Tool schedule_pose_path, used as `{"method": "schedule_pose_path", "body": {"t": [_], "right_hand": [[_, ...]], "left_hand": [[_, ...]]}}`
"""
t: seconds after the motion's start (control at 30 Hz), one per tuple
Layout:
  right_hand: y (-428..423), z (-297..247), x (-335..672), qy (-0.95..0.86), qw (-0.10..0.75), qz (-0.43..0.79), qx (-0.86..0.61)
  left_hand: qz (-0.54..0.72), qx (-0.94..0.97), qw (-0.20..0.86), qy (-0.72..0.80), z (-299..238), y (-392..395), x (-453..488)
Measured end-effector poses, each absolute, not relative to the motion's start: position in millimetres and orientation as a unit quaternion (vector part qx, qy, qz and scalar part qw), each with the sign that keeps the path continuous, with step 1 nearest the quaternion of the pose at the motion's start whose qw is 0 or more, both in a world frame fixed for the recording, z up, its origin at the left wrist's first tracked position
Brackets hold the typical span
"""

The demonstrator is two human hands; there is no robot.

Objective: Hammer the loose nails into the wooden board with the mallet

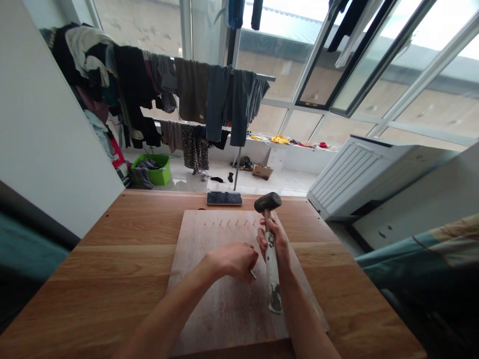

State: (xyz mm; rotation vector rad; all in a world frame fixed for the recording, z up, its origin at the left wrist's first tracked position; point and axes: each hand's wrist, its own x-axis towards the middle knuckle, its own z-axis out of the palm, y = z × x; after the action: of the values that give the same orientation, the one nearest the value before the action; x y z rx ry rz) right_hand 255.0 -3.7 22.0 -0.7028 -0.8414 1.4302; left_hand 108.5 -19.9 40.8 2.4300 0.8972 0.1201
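Observation:
My right hand is wrapped round the handle of a hammer, just below its dark, blunt head, which points up and away. The handle is worn, with patchy white paint. My left hand is closed above the board, with the shiny end of a nail sticking out below the fingers; the rest of it is hidden. Under both hands lies a pale wooden board. Several thin nails stand tilted in a row near its far edge, and small dark spots continue that row leftward.
The board rests on a wooden table. A phone lies at the table's far edge. Beyond are a rack of hanging clothes, a green basket and windows. A white ribbed panel stands at right.

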Motion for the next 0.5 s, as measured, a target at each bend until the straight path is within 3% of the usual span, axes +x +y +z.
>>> {"method": "schedule_pose_path", "body": {"t": [0.37,0.5], "right_hand": [[1,14,252,-0.38,0.608,0.624,-0.311],[1,13,248,-0.375,0.611,0.626,-0.307]], "left_hand": [[0.112,0.874,0.269,0.389,42,-3,88],[0.214,0.822,0.314,0.424,42,16,56]]}}
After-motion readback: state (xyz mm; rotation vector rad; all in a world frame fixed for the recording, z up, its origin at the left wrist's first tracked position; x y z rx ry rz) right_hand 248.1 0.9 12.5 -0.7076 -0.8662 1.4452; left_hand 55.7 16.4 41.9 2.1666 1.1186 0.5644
